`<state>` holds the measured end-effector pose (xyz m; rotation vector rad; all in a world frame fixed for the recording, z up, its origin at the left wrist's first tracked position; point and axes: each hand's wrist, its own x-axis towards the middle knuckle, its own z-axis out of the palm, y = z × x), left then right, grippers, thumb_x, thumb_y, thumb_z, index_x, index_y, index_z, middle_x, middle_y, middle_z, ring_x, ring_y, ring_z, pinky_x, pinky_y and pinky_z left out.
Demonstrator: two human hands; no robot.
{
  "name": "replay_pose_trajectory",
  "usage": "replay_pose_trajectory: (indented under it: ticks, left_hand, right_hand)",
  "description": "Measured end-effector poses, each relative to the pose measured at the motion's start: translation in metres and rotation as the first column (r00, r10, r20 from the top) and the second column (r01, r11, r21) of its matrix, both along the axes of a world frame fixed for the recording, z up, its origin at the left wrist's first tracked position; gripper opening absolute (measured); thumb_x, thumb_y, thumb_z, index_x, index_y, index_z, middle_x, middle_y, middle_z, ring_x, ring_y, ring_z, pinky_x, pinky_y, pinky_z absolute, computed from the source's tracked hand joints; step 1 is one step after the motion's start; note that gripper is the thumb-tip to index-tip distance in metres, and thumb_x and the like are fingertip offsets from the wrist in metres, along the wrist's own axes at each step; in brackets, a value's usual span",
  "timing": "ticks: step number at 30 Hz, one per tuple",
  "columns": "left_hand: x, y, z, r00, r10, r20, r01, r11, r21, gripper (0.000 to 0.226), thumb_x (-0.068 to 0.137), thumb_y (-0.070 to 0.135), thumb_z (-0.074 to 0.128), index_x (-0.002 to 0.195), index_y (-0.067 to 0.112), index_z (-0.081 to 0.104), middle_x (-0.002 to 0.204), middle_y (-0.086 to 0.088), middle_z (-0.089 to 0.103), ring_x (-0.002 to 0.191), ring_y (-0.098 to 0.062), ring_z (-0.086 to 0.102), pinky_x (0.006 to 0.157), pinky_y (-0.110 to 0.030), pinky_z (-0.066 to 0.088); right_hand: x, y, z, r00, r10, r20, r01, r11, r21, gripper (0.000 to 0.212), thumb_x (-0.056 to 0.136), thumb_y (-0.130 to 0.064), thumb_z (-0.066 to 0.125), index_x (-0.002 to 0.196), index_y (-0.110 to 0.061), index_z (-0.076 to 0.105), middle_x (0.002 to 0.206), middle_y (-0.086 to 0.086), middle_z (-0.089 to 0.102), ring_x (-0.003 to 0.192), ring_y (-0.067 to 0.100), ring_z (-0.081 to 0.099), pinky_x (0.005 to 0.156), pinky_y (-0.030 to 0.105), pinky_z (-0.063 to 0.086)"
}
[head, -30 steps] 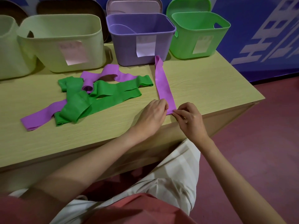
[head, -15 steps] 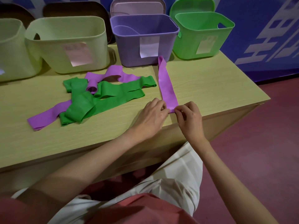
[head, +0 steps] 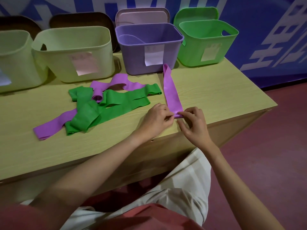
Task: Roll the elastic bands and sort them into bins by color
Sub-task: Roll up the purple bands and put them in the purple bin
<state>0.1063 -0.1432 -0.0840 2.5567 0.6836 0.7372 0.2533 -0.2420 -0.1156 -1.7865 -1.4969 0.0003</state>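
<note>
Bench (head: 216, 97): pale wood top; front edge runs just below the hands, right corner close beyond the right hand, red floor (head: 274, 155) past it.

Purple band (head: 171, 92): laid flat, straight, from the purple bin (head: 132, 63) foot toward the front edge. Far end touches the bin wall. Near end turned into a small roll.

Left hand (head: 157, 120): fingers curled, pinching the roll's left end.

Right hand (head: 194, 125): thumb and forefinger pinching the roll's right end; other fingers loosely bent, off the band.

Open room: bare bench right of the band up to the green bin (head: 196, 52); a narrow bare strip between the band and the pile.

Pile (head: 99, 107): green and purple bands tangled, left of the hands, apart from the held band. One purple tail reaches toward the left front.

Bins: back row, left to right: two cream bins (head: 54, 63), purple, green. Each carries a paper label. The purple bin holds something purple, shape unclear.

Lids (head: 142, 15): stood behind the bins against a blue wall.
</note>
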Motion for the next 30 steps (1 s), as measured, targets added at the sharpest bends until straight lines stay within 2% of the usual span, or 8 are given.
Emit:
replay_pose_trajectory:
  ticks: [3, 6, 9, 12, 16, 20, 26, 30]
  left_hand:
    - [-0.008, 0.006, 0.009, 0.999, -0.019, 0.041, 0.027, 0.982, -0.188, 0.012, 0.084, 0.011, 0.068, 0.093, 0.008, 0.076, 0.077, -0.007, 0.066, 0.074, -0.022, 0.056, 0.07, -0.037, 0.046]
    - [-0.025, 0.008, 0.017, 0.996, -0.022, 0.086, 0.051, 0.937, -0.345, 0.016, 0.083, 0.007, 0.068, 0.096, 0.008, 0.076, 0.078, -0.009, 0.066, 0.067, -0.016, 0.055, 0.058, -0.029, 0.043]
    - [-0.046, 0.005, 0.033, 0.987, 0.006, 0.161, 0.082, 0.844, -0.53, 0.017, 0.083, 0.001, 0.068, 0.099, 0.005, 0.074, 0.081, -0.011, 0.067, 0.066, -0.006, 0.053, 0.058, -0.016, 0.041]
    - [-0.065, -0.003, 0.052, 0.965, 0.045, 0.257, 0.128, 0.776, -0.618, 0.019, 0.083, -0.001, 0.067, 0.099, 0.008, 0.072, 0.083, -0.014, 0.071, 0.069, -0.012, 0.059, 0.06, -0.015, 0.045]
    - [-0.085, -0.008, 0.072, 0.922, 0.16, 0.353, 0.162, 0.668, -0.726, 0.023, 0.083, -0.003, 0.064, 0.101, 0.01, 0.069, 0.062, 0.011, 0.068, 0.06, 0.004, 0.056, 0.059, -0.011, 0.043]
    - [-0.103, -0.007, 0.088, 0.901, 0.195, 0.387, 0.16, 0.68, -0.716, 0.019, 0.086, -0.003, 0.061, 0.084, 0.014, 0.07, 0.058, 0.013, 0.064, 0.057, 0.003, 0.049, 0.058, -0.012, 0.04]
    - [-0.118, -0.017, 0.096, 0.856, 0.24, 0.458, 0.109, 0.781, -0.614, 0.013, 0.088, -0.003, 0.059, 0.087, 0.008, 0.065, 0.065, 0.012, 0.063, 0.061, 0.004, 0.052, 0.062, -0.012, 0.041]
    - [-0.127, -0.02, 0.094, 0.82, 0.209, 0.532, 0.083, 0.877, -0.473, 0.004, 0.084, 0.014, 0.066, 0.087, 0.013, 0.067, 0.079, -0.007, 0.067, 0.074, -0.031, 0.057, 0.069, -0.032, 0.048]
  right_hand:
    - [-0.004, 0.004, 0.004, 0.998, -0.024, -0.054, 0.023, 1.0, -0.018, 0.016, 0.088, -0.017, 0.068, 0.103, -0.013, 0.072, 0.09, 0.001, 0.053, 0.09, 0.019, 0.045, 0.079, 0.024, 0.04]
    - [-0.021, 0.0, 0.015, 0.987, 0.01, -0.162, -0.012, 1.0, -0.006, 0.019, 0.09, -0.019, 0.064, 0.108, -0.011, 0.067, 0.093, -0.002, 0.053, 0.091, 0.019, 0.044, 0.077, 0.009, 0.033]
    - [-0.043, -0.005, 0.029, 0.963, 0.059, -0.263, -0.044, 0.997, 0.061, 0.028, 0.091, -0.033, 0.053, 0.104, -0.01, 0.063, 0.095, -0.003, 0.055, 0.087, 0.017, 0.045, 0.078, 0.013, 0.035]
    - [-0.065, -0.006, 0.049, 0.92, 0.115, -0.375, -0.07, 0.989, 0.13, 0.028, 0.092, -0.034, 0.05, 0.101, -0.01, 0.061, 0.097, 0.002, 0.057, 0.093, 0.021, 0.05, 0.082, 0.021, 0.039]
    - [-0.093, -0.003, 0.072, 0.903, 0.176, -0.391, -0.094, 0.971, 0.218, 0.013, 0.097, -0.029, 0.047, 0.103, -0.019, 0.053, 0.098, 0.005, 0.058, 0.091, 0.023, 0.055, 0.082, 0.027, 0.043]
    - [-0.111, 0.005, 0.083, 0.918, 0.21, -0.336, -0.13, 0.961, 0.246, 0.013, 0.097, -0.026, 0.046, 0.103, -0.016, 0.051, 0.095, 0.002, 0.058, 0.083, 0.01, 0.052, 0.076, 0.019, 0.041]
    - [-0.132, 0.014, 0.091, 0.931, 0.227, -0.286, -0.127, 0.936, 0.329, 0.017, 0.094, -0.022, 0.051, 0.098, -0.006, 0.054, 0.088, 0.001, 0.056, 0.077, 0.001, 0.051, 0.07, 0.012, 0.04]
    - [-0.143, 0.014, 0.1, 0.915, 0.262, -0.308, -0.127, 0.909, 0.397, 0.009, 0.093, -0.017, 0.055, 0.099, -0.015, 0.05, 0.089, -0.012, 0.055, 0.077, -0.003, 0.053, 0.068, 0.01, 0.039]
